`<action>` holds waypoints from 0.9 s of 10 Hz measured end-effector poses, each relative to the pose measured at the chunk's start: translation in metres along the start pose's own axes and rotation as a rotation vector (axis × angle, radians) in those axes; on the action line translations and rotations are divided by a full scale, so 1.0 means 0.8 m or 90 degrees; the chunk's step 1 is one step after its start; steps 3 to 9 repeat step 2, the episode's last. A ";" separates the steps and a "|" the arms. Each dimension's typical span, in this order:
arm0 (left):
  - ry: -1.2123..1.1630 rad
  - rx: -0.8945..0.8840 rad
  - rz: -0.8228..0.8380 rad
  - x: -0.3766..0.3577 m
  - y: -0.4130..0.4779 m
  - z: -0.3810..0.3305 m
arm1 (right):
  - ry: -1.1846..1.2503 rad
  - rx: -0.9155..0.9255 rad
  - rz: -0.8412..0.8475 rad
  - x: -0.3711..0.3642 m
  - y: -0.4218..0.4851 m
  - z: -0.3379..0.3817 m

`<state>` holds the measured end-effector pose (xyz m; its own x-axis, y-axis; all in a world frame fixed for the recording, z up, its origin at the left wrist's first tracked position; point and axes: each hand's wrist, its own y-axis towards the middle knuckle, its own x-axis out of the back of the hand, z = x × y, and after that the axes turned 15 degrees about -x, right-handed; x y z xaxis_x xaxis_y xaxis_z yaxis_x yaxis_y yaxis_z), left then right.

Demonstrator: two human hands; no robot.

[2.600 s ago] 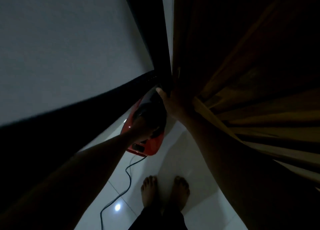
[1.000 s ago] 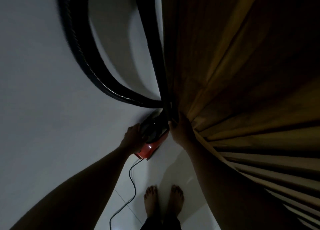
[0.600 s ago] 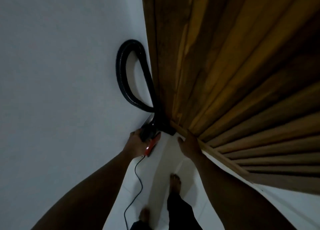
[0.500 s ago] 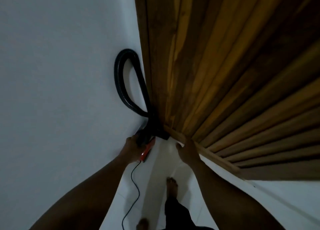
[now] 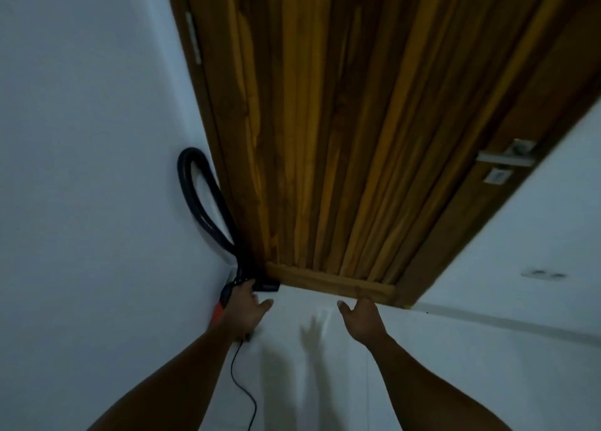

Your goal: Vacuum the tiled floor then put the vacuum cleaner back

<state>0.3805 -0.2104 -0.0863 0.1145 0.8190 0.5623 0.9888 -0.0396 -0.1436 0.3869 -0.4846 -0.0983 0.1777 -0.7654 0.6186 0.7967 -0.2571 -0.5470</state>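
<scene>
The red and black vacuum cleaner [image 5: 217, 313] stands in the corner between the white wall and the wooden door. Its black hose [image 5: 195, 203] loops up against the wall, and a black nozzle [image 5: 266, 287] lies at the door's foot. My left hand [image 5: 247, 313] is over the vacuum's body with thumb and fingers spread, hiding most of it. My right hand [image 5: 361, 320] hovers open above the white tiled floor [image 5: 325, 382], just below the door's bottom edge. The power cord [image 5: 242, 388] trails back along the floor.
The slatted wooden door [image 5: 325, 138] fills the middle, with a metal handle [image 5: 505, 159] at right. White walls [image 5: 81, 170] close in on the left and on the right, where there is a socket [image 5: 541, 274].
The view has pulled back and risen. My left hand has loosened from the vacuum's handle and its fingers have spread. My right hand has come off the door and moved right.
</scene>
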 end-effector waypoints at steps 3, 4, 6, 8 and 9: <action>0.006 -0.031 0.000 -0.042 -0.048 -0.035 | 0.042 -0.002 -0.046 0.045 -0.052 -0.088; 0.006 -0.031 0.000 -0.042 -0.048 -0.035 | 0.042 -0.002 -0.046 0.045 -0.052 -0.088; 0.006 -0.031 0.000 -0.042 -0.048 -0.035 | 0.042 -0.002 -0.046 0.045 -0.052 -0.088; 0.006 -0.031 0.000 -0.042 -0.048 -0.035 | 0.042 -0.002 -0.046 0.045 -0.052 -0.088; 0.006 -0.031 0.000 -0.042 -0.048 -0.035 | 0.042 -0.002 -0.046 0.045 -0.052 -0.088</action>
